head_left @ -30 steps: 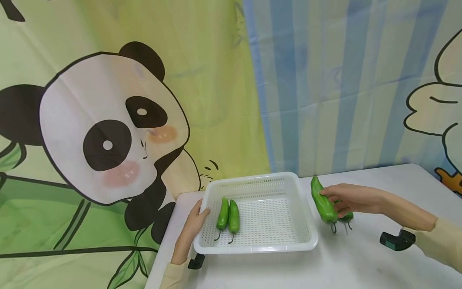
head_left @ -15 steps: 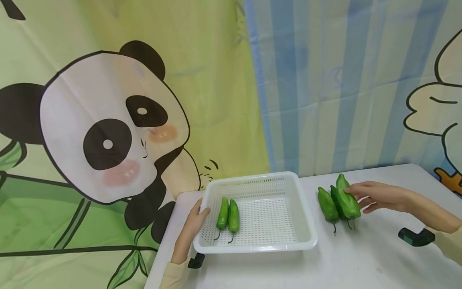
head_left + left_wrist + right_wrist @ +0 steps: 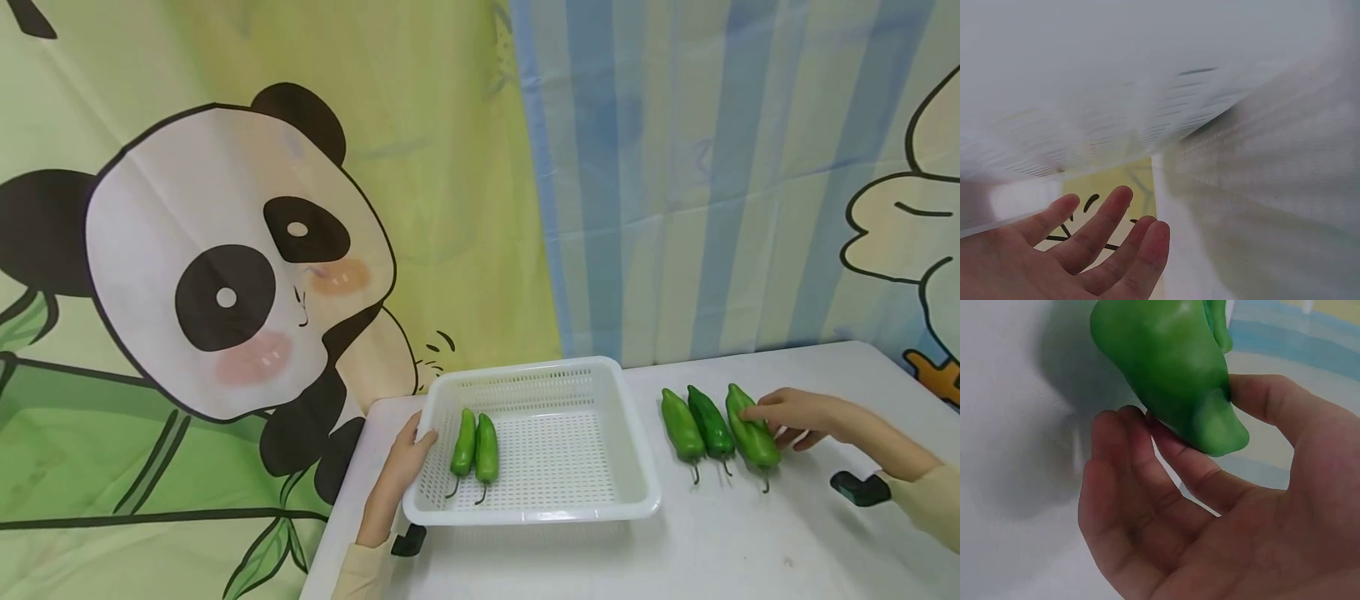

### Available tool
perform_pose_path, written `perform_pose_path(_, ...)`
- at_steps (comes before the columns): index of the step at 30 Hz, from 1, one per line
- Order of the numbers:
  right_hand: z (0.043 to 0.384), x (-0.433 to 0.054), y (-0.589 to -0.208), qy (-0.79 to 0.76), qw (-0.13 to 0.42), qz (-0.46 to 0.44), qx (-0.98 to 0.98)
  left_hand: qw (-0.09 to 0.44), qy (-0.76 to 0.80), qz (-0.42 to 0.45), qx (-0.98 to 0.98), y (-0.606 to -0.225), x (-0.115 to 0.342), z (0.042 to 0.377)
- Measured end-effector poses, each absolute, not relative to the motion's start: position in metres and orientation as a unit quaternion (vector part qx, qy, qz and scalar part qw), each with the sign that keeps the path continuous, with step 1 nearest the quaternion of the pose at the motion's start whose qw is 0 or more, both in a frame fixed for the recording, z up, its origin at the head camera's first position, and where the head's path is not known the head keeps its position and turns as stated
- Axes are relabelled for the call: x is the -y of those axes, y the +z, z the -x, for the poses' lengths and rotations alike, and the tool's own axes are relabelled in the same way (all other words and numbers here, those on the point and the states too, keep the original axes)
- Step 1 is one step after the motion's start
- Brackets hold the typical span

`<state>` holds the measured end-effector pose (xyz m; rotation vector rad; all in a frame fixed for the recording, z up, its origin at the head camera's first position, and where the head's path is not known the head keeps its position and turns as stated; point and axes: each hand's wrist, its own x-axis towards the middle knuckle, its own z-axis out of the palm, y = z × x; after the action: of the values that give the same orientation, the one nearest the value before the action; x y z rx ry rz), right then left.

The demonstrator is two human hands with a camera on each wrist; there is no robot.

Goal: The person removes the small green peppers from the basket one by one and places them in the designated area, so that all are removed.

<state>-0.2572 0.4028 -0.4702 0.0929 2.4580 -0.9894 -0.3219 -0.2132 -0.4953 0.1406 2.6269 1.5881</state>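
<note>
In the head view, my left hand [image 3: 408, 457] holds the left rim of a white perforated plastic basket [image 3: 536, 516], thumb over the edge. Its fingers [image 3: 1088, 247] lie outside the basket wall [image 3: 1085, 75] in the left wrist view. Two green peppers [image 3: 487, 450] lie side by side inside, at the left. To the right of the basket, my right hand [image 3: 810, 414] pinches a large green pepper [image 3: 752, 433] between thumb and fingers, by its tip end [image 3: 1213, 425] in the right wrist view. Left of it lie a light green pepper [image 3: 682, 429] and a darker one [image 3: 708, 423].
A white table [image 3: 720, 550] bears everything. Behind it hangs a curtain [image 3: 465, 208] with a panda print, beside a blue striped part [image 3: 660, 183]. Each wrist wears a dark device, such as the right one [image 3: 860, 489].
My right hand has moved right with its pepper and lowered it beside the other two, which now show fully. The left hand and basket have stayed in place.
</note>
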Motion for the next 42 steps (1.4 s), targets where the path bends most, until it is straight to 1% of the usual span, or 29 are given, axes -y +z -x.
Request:
perform_pose_path(16,0.277,-0.396,-0.482,-0.309,0.248,-0.055,-0.917,0.036,0.519,-0.051,-0.852,-0.497,0.212,0.321)
perform_pose_path(30,0.287,-0.393,-0.480,-0.294,0.246,-0.047,-0.923,0.032,0.517,-0.051,-0.854,-0.497,0.214,0.322)
perform_pose_path(42,0.289,-0.403,-0.466,-0.296,0.251,-0.043,-0.921,0.030,0.523,-0.047,-0.850,-0.497,0.213,0.323)
